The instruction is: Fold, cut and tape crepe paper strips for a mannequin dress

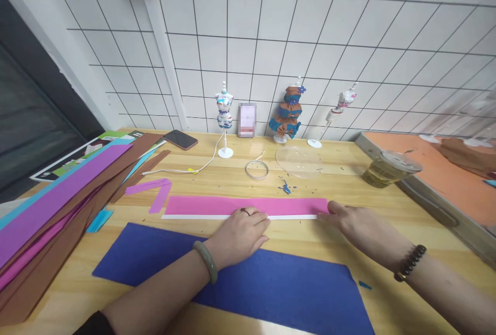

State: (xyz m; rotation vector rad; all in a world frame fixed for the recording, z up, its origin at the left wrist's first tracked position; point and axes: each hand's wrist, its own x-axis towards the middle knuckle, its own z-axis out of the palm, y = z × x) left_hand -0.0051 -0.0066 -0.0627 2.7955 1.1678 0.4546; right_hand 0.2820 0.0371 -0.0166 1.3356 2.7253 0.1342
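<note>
Paper stack: laid well left of the pink strip, untouched.
Pink strip: laid flat on the table, a white strip along its near edge, the blue sheet nearer still.
Left hand: pressed flat on the pink strip's middle, fingers nearly straight, nothing gripped.
Right hand: fingers extended, tips set on the pink strip's right end, nothing grasped.
Step judged: strip being held down and smoothed along the white strip.
Next move: even pressure, edges kept aligned.
</note>
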